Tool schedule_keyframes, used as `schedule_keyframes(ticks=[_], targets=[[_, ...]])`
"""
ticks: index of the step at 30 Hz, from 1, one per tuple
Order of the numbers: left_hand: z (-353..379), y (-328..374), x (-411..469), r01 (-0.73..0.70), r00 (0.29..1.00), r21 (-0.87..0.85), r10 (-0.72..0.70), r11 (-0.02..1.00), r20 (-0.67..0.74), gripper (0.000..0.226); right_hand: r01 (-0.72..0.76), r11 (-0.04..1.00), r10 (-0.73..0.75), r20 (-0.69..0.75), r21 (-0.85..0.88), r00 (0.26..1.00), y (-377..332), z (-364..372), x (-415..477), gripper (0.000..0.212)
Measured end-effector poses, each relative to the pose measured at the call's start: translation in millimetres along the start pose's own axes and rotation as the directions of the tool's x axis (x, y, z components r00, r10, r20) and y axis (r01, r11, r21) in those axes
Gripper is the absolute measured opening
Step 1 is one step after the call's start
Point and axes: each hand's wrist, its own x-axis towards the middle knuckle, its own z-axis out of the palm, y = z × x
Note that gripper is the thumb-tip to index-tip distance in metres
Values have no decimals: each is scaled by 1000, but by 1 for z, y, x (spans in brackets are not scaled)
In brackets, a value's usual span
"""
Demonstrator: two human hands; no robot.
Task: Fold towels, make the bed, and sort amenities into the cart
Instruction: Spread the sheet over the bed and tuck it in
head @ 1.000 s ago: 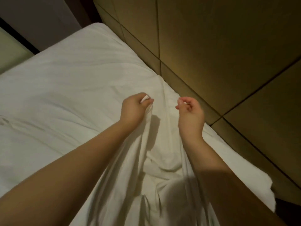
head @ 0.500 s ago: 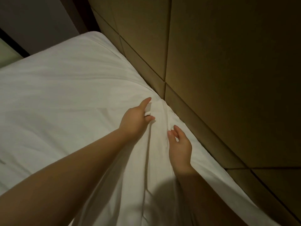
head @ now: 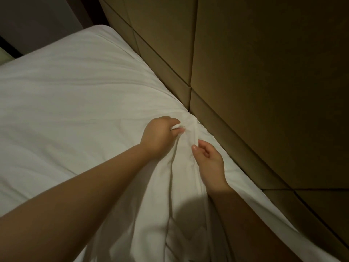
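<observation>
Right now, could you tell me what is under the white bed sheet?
Nothing beneath the white bed sheet shows; whatever it covers is hidden. The left hand pinches a fold.

A white, softly wrinkled fabric bed sheet (head: 75, 101) covers the bed, whose long edge lies against a wall of tan padded rectangular panels (head: 264, 72). Near that edge the left hand (head: 160, 135) grips a small bunch of the sheet, with white cloth showing between its thumb and curled fingers (head: 173, 121). Just beside it, the right hand (head: 209, 161) rests at a raised fold with its fingers curled; whether it pinches cloth is unclear. Folds run from both hands toward the person.
</observation>
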Motion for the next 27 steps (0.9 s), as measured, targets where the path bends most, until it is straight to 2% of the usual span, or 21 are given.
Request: schedule_keyframes(ticks=[4,7,11,14,17,20,24,27], targets=[[-27,27,-25,-26,1000,-48,25,999,-19,45,98,992,-100,29,81,995,-22,0,-26,43],[-55,51,-54,-18,1000,-103,20,994,16,41,232,967,-235,19,105,972,-54,-6,-56,12],[-99,84,-101,20,997,-213,-2,977,82,24,363,930,-367,143,54,919,-104,-23,-113,18],[-132,110,-139,12,994,-253,15,967,107,18,420,907,-402,236,-29,885,-132,-30,-163,7],[-166,134,-179,7,998,-307,12,952,62,4,422,906,-413,186,-14,892,-158,-35,-215,11],[-207,156,-224,-23,999,-326,8,945,-45,20,458,888,-453,89,-42,887,-182,-38,-269,14],[-258,195,-288,-83,986,-328,29,941,-165,16,528,845,-528,28,-79,849,-213,-35,-338,12],[-294,225,-333,-176,975,-328,119,928,-185,19,539,840,-541,-25,-61,840,-231,-31,-382,13]])
